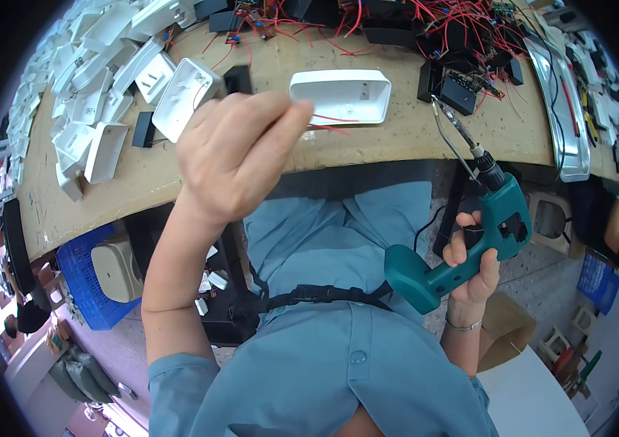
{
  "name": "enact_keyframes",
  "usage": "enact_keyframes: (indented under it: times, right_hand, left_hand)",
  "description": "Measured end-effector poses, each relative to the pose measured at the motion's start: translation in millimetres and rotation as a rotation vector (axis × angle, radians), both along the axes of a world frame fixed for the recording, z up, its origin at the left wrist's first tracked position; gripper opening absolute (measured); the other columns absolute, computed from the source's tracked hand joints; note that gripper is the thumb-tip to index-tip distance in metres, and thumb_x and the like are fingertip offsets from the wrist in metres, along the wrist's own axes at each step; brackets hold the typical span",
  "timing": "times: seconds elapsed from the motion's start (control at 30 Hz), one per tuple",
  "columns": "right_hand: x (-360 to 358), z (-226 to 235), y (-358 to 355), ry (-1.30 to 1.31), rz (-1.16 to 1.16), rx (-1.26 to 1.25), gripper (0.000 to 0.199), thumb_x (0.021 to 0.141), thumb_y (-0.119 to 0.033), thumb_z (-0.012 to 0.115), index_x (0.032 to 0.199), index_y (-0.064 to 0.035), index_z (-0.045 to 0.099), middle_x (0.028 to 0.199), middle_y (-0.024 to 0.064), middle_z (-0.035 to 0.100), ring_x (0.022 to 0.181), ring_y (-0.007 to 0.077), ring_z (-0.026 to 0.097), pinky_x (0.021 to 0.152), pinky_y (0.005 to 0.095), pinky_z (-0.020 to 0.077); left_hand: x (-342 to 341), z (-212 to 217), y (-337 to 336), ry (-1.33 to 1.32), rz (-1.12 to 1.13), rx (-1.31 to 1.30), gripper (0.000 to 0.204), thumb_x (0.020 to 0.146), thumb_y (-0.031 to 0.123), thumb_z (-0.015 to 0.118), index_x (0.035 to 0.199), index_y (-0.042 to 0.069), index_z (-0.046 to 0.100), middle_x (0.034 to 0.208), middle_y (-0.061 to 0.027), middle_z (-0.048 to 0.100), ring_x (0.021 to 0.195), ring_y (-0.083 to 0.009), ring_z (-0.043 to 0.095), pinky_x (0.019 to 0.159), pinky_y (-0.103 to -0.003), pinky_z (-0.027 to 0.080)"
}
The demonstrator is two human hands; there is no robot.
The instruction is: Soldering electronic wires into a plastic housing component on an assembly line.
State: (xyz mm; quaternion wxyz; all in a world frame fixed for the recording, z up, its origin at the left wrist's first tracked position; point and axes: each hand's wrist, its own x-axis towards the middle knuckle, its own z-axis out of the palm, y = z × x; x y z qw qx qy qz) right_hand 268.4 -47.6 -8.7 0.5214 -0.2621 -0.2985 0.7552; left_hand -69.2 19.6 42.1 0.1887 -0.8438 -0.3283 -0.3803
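at 10 o'clock the left grip (239, 154) is closed, seemingly on red wires (335, 119) by the white case (331, 89) at 12; at 3 o'clock the right grip (478, 285) wraps a green soldering gun (505, 202), its tip (435, 102) best kept clear of skin, wires held steady

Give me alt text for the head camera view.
A person's right hand holds a green soldering gun; the left hand is curled beside thin red wires and an open white casing at a cluttered workbench.
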Motion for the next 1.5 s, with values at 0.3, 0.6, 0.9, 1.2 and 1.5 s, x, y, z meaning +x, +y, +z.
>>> enact_keyframes:
  times: [0.3, 0.6, 0.9, 1.2, 1.5]
  right_hand:
    - [18.0, 3.7, -1.7, -0.101, -0.053, 0.005, 0.066, 0.087, -0.03, 0.066, 0.136, 0.0018, 0.036, 0.13, 0.0185, 0.05, 0.075, 0.0124, 0.05, 0.063, 0.0255, 0.0436]
    - [18.7, -3.3, -4.1, -0.215, -0.091, 0.038, 0.065, 0.086, -0.029, 0.068, 0.134, 0.003, 0.038, 0.128, 0.0199, 0.051, 0.074, 0.0136, 0.052, 0.061, 0.0261, 0.0447]
    - [69.9, -38.4, -1.6, 0.211, -0.274, -0.045, 0.06, 0.086, -0.024, 0.067, 0.132, 0.0016, 0.038, 0.127, 0.0135, 0.05, 0.075, 0.012, 0.046, 0.067, 0.0246, 0.0432]
    - [168.3, -31.9, 37.4, 0.249, -0.595, 0.124, 0.062, 0.088, -0.022, 0.064, 0.136, 0.0038, 0.034, 0.131, 0.0151, 0.047, 0.084, 0.015, 0.051, 0.079, 0.0271, 0.0462]
    - [196.7, -28.6, 43.7, 0.161, -0.631, 0.016, 0.055, 0.092, -0.025, 0.059, 0.13, 0.0076, 0.038, 0.133, 0.0174, 0.047, 0.083, 0.0166, 0.054, 0.078, 0.0289, 0.0483]
  left_hand:
    - [53.2, -21.8, -15.6, -0.497, 0.134, -0.608, 0.014, 0.069, 0.0, 0.066, 0.083, 0.002, 0.064, 0.085, -0.0085, 0.059, 0.07, -0.025, 0.059, 0.058, -0.032, 0.048]
    - [46.5, -25.3, 0.0, -0.226, 0.033, -0.544, 0.025, 0.068, -0.001, 0.066, 0.092, 0.002, 0.062, 0.089, -0.0082, 0.058, 0.073, -0.025, 0.061, 0.06, -0.035, 0.051]
    - [44.6, -15.6, -1.2, -0.366, 0.077, -0.727, 0.01, 0.078, 0.003, 0.067, 0.087, 0.002, 0.064, 0.078, -0.0089, 0.057, 0.066, -0.0257, 0.06, 0.058, -0.034, 0.048]
    - [42.1, -12.6, -0.6, -0.196, 0.074, -0.601, 0.016, 0.073, 0.002, 0.07, 0.088, 0.003, 0.063, 0.076, -0.0071, 0.056, 0.063, -0.0234, 0.057, 0.055, -0.033, 0.045]
    - [40.7, -7.9, 8.3, -0.118, 0.082, -0.429, 0.015, 0.071, 0.005, 0.073, 0.083, 0.006, 0.064, 0.073, -0.0027, 0.056, 0.063, -0.0189, 0.053, 0.06, -0.032, 0.036]
